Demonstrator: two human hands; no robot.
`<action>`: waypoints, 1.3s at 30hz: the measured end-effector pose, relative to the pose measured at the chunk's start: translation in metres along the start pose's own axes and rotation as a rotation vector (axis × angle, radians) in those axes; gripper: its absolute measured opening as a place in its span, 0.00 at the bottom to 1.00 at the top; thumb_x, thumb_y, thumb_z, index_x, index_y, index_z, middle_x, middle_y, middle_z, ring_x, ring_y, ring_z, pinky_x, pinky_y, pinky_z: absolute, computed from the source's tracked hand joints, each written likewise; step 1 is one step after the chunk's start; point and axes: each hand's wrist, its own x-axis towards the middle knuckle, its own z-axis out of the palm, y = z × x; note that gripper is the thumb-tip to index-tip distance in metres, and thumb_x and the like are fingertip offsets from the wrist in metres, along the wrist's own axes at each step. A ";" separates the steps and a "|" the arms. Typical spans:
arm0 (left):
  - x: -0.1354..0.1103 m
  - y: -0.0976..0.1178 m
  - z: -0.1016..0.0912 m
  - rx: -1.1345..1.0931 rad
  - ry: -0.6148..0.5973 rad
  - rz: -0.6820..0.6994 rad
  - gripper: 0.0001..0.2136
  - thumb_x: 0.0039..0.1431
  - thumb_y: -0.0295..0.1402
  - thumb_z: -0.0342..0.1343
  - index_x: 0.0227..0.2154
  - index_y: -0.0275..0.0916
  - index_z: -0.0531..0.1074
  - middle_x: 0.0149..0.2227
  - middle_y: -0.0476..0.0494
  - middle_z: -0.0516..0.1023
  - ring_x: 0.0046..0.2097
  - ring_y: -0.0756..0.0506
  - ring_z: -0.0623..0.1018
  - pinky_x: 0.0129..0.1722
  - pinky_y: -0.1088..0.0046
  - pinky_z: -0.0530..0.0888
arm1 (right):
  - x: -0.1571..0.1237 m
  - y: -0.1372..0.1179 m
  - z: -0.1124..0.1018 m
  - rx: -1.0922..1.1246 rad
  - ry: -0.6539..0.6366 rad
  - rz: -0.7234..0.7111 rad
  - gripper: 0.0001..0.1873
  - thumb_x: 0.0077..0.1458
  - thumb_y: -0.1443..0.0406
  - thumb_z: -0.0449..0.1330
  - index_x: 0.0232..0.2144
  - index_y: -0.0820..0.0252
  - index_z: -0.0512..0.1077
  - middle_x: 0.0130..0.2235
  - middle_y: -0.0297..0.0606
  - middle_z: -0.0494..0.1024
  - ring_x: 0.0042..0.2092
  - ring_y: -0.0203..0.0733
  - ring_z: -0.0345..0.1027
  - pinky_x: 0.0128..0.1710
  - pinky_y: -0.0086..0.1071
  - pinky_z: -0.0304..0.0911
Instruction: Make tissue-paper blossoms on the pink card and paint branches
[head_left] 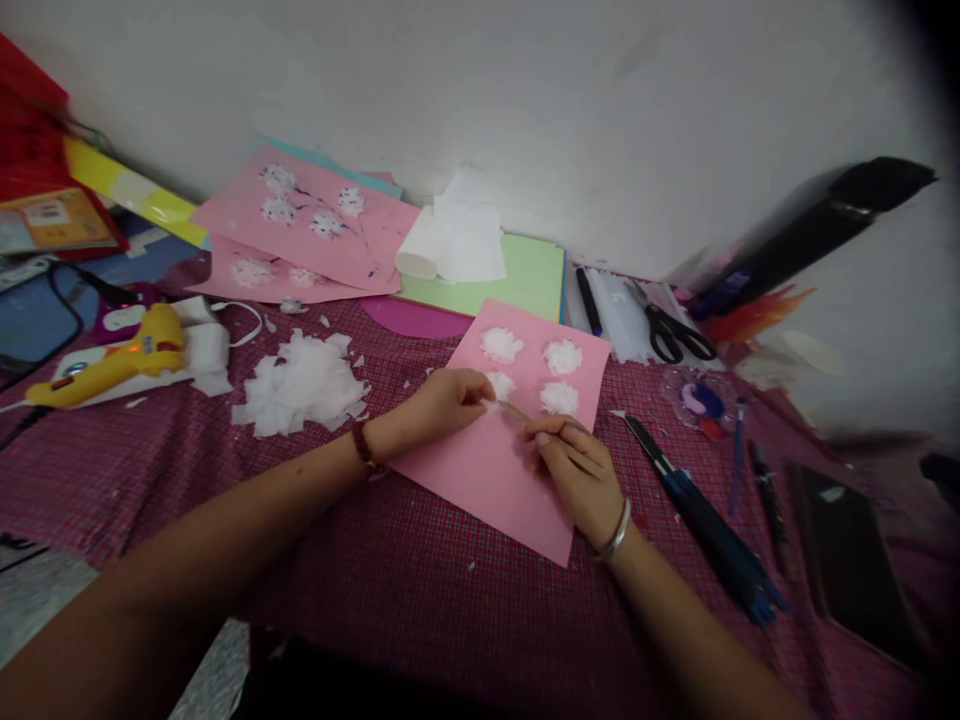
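A pink paper sheet (495, 480) lies at a slant on the checked tablecloth, bearing several fluffy white paper tufts (562, 357) on its far half. My left hand (446, 402) is closed in a pinch over the sheet, with a small white paper piece (491, 404) at its fingertips. In my right hand (576, 470) is a thin tan stick (513, 410), its tip meeting the paper piece beside the near left tuft. My left hand partly covers that tuft. To the left sits a heap of white paper pieces (304, 385).
A yellow glue gun (150, 345) rests at the left, its light glowing orange. Finished pink flower sheets (330, 215) and a paper roll (418, 250) lie by the wall. Rightward are scissors (664, 325), a blue-handled cutter (705, 515), a paintbrush (738, 455) and a dark notebook (847, 560).
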 end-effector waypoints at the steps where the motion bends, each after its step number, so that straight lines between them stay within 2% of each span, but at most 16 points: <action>1: 0.001 -0.004 0.003 0.044 0.041 0.002 0.06 0.48 0.23 0.51 0.29 0.36 0.71 0.26 0.49 0.73 0.28 0.52 0.70 0.28 0.76 0.65 | -0.001 0.000 0.000 -0.004 0.006 -0.001 0.08 0.55 0.63 0.54 0.29 0.60 0.72 0.26 0.32 0.70 0.24 0.32 0.63 0.24 0.29 0.61; 7: 0.006 -0.015 0.010 0.130 0.129 0.019 0.05 0.47 0.23 0.50 0.28 0.37 0.67 0.23 0.51 0.70 0.26 0.52 0.67 0.25 0.77 0.61 | -0.009 -0.003 -0.001 -0.088 0.036 -0.105 0.09 0.54 0.65 0.54 0.26 0.60 0.72 0.25 0.33 0.70 0.26 0.33 0.64 0.26 0.29 0.61; 20: 0.003 -0.014 0.011 0.107 0.152 0.074 0.07 0.45 0.20 0.49 0.27 0.36 0.67 0.26 0.50 0.69 0.27 0.52 0.67 0.28 0.76 0.64 | -0.003 0.005 0.008 -0.336 -0.080 -0.250 0.09 0.59 0.66 0.50 0.32 0.57 0.71 0.33 0.35 0.73 0.33 0.38 0.67 0.35 0.33 0.64; 24: 0.003 -0.011 0.009 -0.059 0.284 -0.031 0.04 0.46 0.22 0.52 0.25 0.36 0.67 0.25 0.50 0.69 0.27 0.52 0.68 0.27 0.77 0.65 | -0.005 0.004 0.010 -0.423 -0.077 -0.302 0.08 0.59 0.67 0.50 0.33 0.56 0.69 0.32 0.35 0.72 0.34 0.39 0.68 0.36 0.34 0.65; 28: 0.003 -0.009 0.006 -0.314 0.289 -0.167 0.03 0.47 0.23 0.51 0.25 0.36 0.66 0.23 0.52 0.68 0.24 0.53 0.69 0.24 0.78 0.66 | -0.006 0.007 0.012 -0.567 -0.096 -0.373 0.08 0.58 0.68 0.48 0.34 0.55 0.66 0.33 0.36 0.72 0.34 0.40 0.69 0.36 0.34 0.65; 33: 0.003 -0.009 0.006 -0.361 0.306 -0.182 0.04 0.46 0.21 0.51 0.25 0.36 0.67 0.22 0.52 0.68 0.23 0.54 0.70 0.24 0.77 0.67 | -0.005 0.010 0.015 -0.746 -0.115 -0.439 0.07 0.58 0.69 0.47 0.35 0.56 0.64 0.34 0.39 0.72 0.34 0.42 0.70 0.35 0.36 0.66; 39: 0.003 -0.010 0.006 -0.382 0.290 -0.182 0.05 0.46 0.21 0.50 0.26 0.35 0.67 0.23 0.51 0.68 0.24 0.54 0.68 0.24 0.77 0.66 | -0.003 0.010 0.017 -0.756 -0.168 -0.464 0.09 0.56 0.71 0.47 0.37 0.56 0.64 0.35 0.40 0.70 0.36 0.43 0.69 0.37 0.37 0.67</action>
